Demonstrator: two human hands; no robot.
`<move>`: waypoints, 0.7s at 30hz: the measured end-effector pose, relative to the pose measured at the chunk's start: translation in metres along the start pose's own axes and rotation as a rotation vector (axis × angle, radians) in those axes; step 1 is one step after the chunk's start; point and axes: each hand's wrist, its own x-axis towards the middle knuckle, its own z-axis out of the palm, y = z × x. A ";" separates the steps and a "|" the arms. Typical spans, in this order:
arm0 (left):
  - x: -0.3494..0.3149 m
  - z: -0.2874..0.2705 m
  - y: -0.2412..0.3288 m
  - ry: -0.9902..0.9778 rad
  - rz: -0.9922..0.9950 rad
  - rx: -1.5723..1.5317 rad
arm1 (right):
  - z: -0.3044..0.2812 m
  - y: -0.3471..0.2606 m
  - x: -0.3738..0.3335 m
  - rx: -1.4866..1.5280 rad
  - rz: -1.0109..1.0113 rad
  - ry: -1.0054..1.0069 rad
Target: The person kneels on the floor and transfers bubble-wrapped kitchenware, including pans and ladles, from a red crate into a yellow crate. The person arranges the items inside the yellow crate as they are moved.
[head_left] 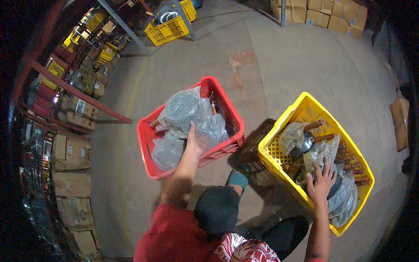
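My left hand [197,140] is at the front of a red crate [146,150], against a bundle of bubble-wrapped round cookware [181,107]. One of its digits points up along the wrap; the others are blurred or hidden, so its grip does not show. A brown handle [214,107] sticks up beside the bundle, and another wrapped piece [167,152] lies at the crate's near left. My right hand [321,182] rests with fingers spread on bubble-wrapped pans [345,196] in a yellow crate [369,192]. Several brown handles [349,157] line that crate's right side.
Both crates stand on a concrete floor [196,56], my shoe [238,178] between them. At the left are metal racks [78,89] and cardboard boxes [72,183]. Another yellow crate [168,31] sits at the back by a post, and stacked cartons [327,15] stand far right.
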 end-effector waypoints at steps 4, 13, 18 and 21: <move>0.040 0.013 -0.008 -0.068 0.173 -0.363 | 0.001 0.000 0.000 -0.010 -0.005 0.003; 0.028 0.030 0.004 -0.008 0.315 -0.476 | -0.001 0.003 -0.001 0.019 0.010 -0.019; 0.032 0.049 0.012 0.137 0.309 -0.528 | -0.003 0.002 -0.001 0.027 0.015 -0.028; 0.029 0.048 0.020 0.102 0.309 -0.520 | -0.004 0.003 -0.002 0.026 0.000 -0.002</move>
